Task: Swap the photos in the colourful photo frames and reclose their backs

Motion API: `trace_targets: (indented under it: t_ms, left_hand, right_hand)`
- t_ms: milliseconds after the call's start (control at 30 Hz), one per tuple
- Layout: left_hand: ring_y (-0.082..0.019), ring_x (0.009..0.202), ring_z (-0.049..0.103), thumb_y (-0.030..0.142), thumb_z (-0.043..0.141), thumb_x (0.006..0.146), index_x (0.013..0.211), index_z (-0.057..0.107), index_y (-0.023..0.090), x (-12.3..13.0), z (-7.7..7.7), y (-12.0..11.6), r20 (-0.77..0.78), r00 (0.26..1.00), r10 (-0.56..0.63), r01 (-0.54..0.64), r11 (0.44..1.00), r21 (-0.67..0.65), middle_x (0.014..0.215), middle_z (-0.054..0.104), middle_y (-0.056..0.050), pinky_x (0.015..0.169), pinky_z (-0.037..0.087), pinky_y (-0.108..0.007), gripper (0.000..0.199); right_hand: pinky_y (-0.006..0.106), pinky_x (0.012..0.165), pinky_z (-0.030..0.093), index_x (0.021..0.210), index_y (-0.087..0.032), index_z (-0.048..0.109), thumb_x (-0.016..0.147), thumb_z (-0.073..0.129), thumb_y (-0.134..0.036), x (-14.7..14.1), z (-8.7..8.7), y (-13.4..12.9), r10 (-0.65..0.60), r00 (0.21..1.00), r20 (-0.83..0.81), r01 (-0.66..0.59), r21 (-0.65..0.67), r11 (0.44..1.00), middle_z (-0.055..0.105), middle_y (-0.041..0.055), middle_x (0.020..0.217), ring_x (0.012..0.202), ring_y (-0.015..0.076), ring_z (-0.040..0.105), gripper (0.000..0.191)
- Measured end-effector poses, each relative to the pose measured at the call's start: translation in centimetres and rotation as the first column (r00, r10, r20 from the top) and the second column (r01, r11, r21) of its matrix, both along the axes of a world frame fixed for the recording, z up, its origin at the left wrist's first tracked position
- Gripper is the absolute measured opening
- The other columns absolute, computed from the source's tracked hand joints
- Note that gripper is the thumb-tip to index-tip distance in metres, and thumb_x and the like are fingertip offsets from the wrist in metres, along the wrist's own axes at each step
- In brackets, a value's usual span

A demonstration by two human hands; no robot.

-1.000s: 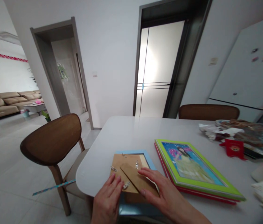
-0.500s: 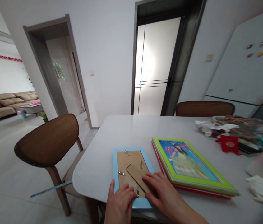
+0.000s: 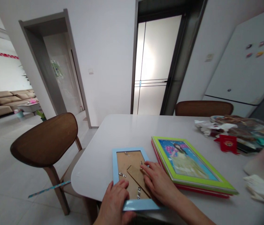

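A light blue picture frame [image 3: 114, 165] lies face down at the near table edge, its brown backboard [image 3: 128, 161] upward. Small metal clips sit around the board, one of them the lower clip [image 3: 139, 193]. My left hand [image 3: 114, 200] grips the frame's lower left corner, fingers on top and thumb at the near edge. My right hand [image 3: 158, 184] lies over the right side, fingers apart, fingertips at the right-hand clip [image 3: 141, 163], which they partly hide. To the right, a green picture frame [image 3: 193, 181] with a picture of a figure in a yellow dress rests on a red frame [image 3: 154, 150].
A red packet [image 3: 228, 144] and plastic-wrapped items [image 3: 251, 125] crowd the right of the white table [image 3: 132, 128]. Crumpled white tissue [image 3: 258, 187] lies near the right edge. One brown chair [image 3: 45, 140] stands at the left, another chair [image 3: 204, 108] behind the table.
My right hand has moved up the backboard to the right-hand clip. My left hand has shifted left, its thumb now at the frame's near edge. The view has turned slightly.
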State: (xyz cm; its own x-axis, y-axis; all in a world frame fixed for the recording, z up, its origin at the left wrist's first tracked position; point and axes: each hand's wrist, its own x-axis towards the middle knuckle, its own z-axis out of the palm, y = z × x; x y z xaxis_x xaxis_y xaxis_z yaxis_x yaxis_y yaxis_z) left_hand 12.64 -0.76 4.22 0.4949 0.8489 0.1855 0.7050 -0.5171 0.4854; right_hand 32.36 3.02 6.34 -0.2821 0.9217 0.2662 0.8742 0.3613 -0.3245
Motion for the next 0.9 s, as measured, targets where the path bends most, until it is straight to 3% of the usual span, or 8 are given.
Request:
trace_targets:
  t_ms: [133, 267, 467, 667, 800, 900]
  left_hand:
    - [-0.028, 0.113, 0.042, 0.022, 0.064, 0.057, 0.082, 0.053, 0.019, -0.3, 0.6, 0.0, -0.016, 1.000, 0.015, -0.016, 1.000, -0.021, 0.120, 0.050, -0.014, 0.092, 0.028, -0.053, 0.028]
    - [-0.028, 0.113, 0.041, 0.021, 0.063, 0.057, 0.082, 0.055, 0.018, -0.3, 1.0, -0.1, -0.044, 0.998, 0.044, -0.046, 0.998, -0.044, 0.120, 0.049, -0.013, 0.093, 0.028, -0.051, 0.027]
    - [-0.028, 0.112, 0.042, 0.019, 0.062, 0.056, 0.091, 0.056, 0.020, -0.5, 0.9, -0.2, -0.007, 0.999, 0.049, -0.050, 0.999, -0.021, 0.121, 0.049, -0.010, 0.092, 0.032, -0.047, 0.035]
    - [-0.027, 0.114, 0.040, 0.016, 0.060, 0.058, 0.088, 0.055, 0.017, -0.5, 1.1, -0.3, -0.046, 0.997, 0.062, -0.064, 0.996, -0.055, 0.123, 0.047, -0.013, 0.095, 0.029, -0.047, 0.031]
    - [-0.025, 0.116, 0.038, 0.018, 0.061, 0.059, 0.087, 0.054, 0.017, -0.5, 1.3, -0.3, -0.061, 0.997, 0.052, -0.057, 0.994, -0.090, 0.124, 0.046, -0.011, 0.097, 0.027, -0.043, 0.028]
    - [-0.025, 0.116, 0.037, 0.020, 0.062, 0.059, 0.094, 0.052, 0.016, -0.7, 1.0, -0.2, -0.078, 0.996, 0.039, -0.047, 0.994, -0.103, 0.125, 0.044, -0.012, 0.098, 0.027, -0.042, 0.037]
  right_hand:
    - [0.034, 0.083, 0.035, 0.095, -0.016, 0.060, 0.074, 0.038, -0.012, -0.5, -0.1, 1.7, -0.039, 0.995, 0.087, 0.037, 0.025, 0.999, 0.052, 0.0119, 0.104, 0.096, 0.0225, 0.045, 0.030]
    - [0.033, 0.083, 0.036, 0.082, -0.014, 0.062, 0.075, 0.036, -0.011, -0.5, -0.4, 1.9, -0.036, 0.997, 0.063, 0.034, 0.027, 0.999, 0.053, 0.0116, 0.096, 0.092, 0.0215, 0.045, 0.027]
    - [0.033, 0.086, 0.035, 0.086, -0.015, 0.061, 0.074, 0.036, -0.010, 0.1, -1.1, 1.4, -0.039, 0.999, -0.020, 0.040, 0.045, 0.998, 0.051, 0.0101, 0.100, 0.097, 0.0218, 0.043, 0.028]
    - [0.035, 0.088, 0.033, 0.090, -0.010, 0.061, 0.075, 0.036, -0.012, -0.2, -1.3, 1.1, -0.044, 0.999, -0.030, 0.046, 0.051, 0.998, 0.051, 0.0133, 0.103, 0.099, 0.0227, 0.042, 0.028]
    - [0.034, 0.085, 0.033, 0.102, -0.016, 0.056, 0.077, 0.039, -0.014, -2.4, -0.7, 0.7, 0.073, 0.994, -0.079, -0.071, 0.029, 0.997, 0.052, 0.0099, 0.105, 0.097, 0.0201, 0.043, 0.031]
    - [0.031, 0.080, 0.033, 0.097, -0.021, 0.058, 0.078, 0.039, -0.016, -4.5, -0.1, 0.8, 0.215, 0.973, -0.084, -0.217, -0.008, 0.976, 0.054, 0.0058, 0.097, 0.091, 0.0175, 0.044, 0.027]
